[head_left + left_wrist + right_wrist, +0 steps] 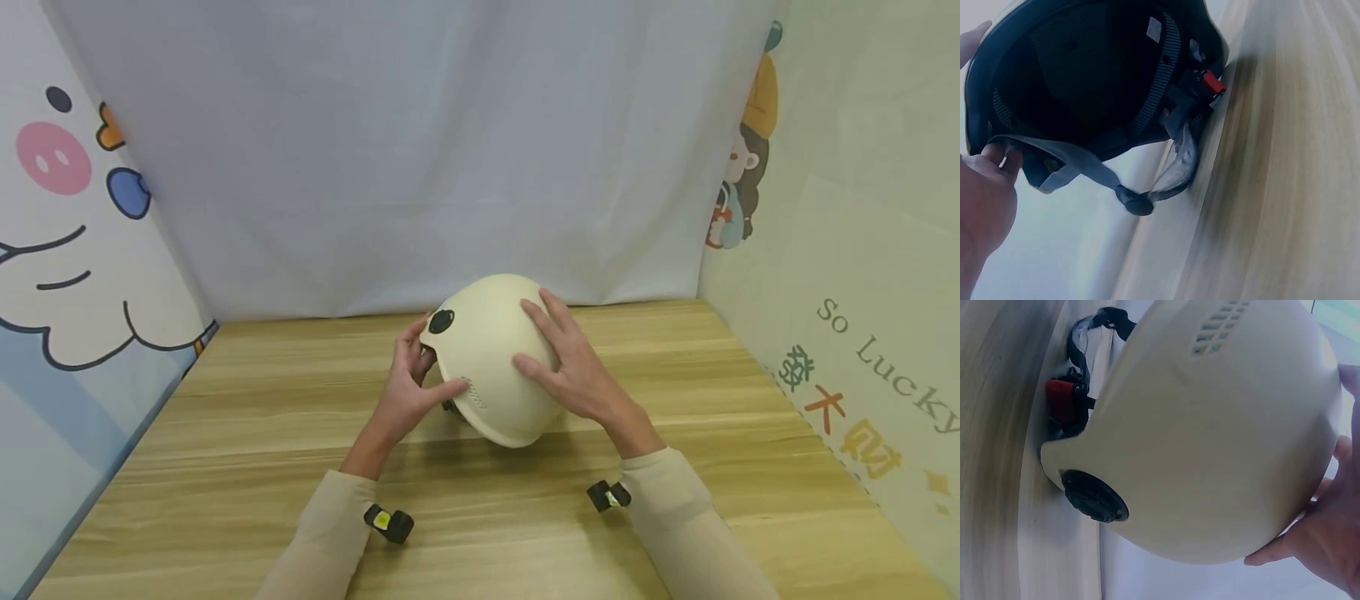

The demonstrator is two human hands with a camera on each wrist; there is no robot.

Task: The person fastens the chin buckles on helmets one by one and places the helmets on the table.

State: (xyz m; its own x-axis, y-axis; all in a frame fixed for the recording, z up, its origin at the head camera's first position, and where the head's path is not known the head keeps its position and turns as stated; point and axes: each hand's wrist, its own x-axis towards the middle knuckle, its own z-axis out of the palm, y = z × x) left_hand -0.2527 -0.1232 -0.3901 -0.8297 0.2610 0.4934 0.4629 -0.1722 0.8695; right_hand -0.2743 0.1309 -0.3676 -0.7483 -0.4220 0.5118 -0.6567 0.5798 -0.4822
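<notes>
A cream helmet (491,358) is tilted over the wooden table, its opening turned toward my left hand. My left hand (408,392) grips the rim, thumb on the outer shell by the vent holes. In the left wrist view, fingers of that hand reach in under the grey chin strap (1088,164) beside the dark lining (1079,69). My right hand (573,367) holds the rounded crown, fingers spread and curved over it. A black round piece (1094,495) sits on the shell's side. A red buckle (1061,401) hangs at the rim, low near the tabletop.
The wood-grain table (270,467) runs back to a pale curtain (420,167). Printed cartoon panels stand left and right. Each sleeve carries a small black wrist camera (388,522).
</notes>
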